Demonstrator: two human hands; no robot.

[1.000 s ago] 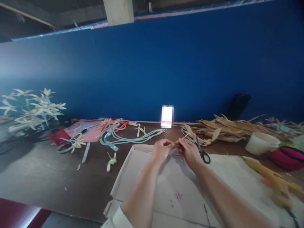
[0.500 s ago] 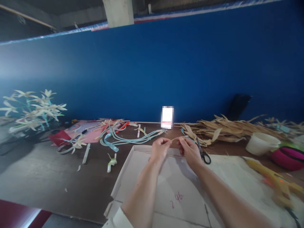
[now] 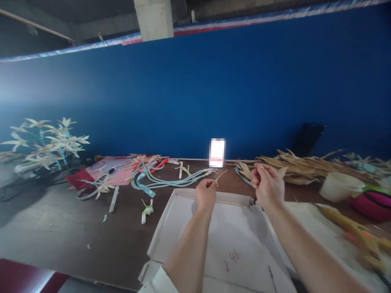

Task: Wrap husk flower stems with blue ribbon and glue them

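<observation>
My left hand (image 3: pixel 206 194) is pinched on a thin pale strip (image 3: pixel 222 176), which curls up and to the right from its fingertips. It hovers at the far edge of a white cardboard box lid (image 3: pixel 171 228) with red handwriting in it. My right hand (image 3: pixel 269 184) is raised to the right, apart from the left, with thumb and fingers pressed together; whatever it may hold is too small to make out. Behind it lie dried husk leaves (image 3: pixel 296 169), partly covered by the hand. The black scissors are mostly hidden by my right hand and wrist.
Light-blue cords (image 3: pixel 171 182) lie at the middle back. To the left are pale artificial flowers (image 3: pixel 58 140), a red ribbon roll (image 3: pixel 80 179) and pink sheets (image 3: pixel 122 173). On the right stand a white cup (image 3: pixel 340 187), a magenta item (image 3: pixel 374 204) and a yellow glue gun (image 3: pixel 351 226).
My hands have come apart: the right has moved right and up towards the husk leaves, the left stays over the box edge with the strip. The view has shifted slightly.
</observation>
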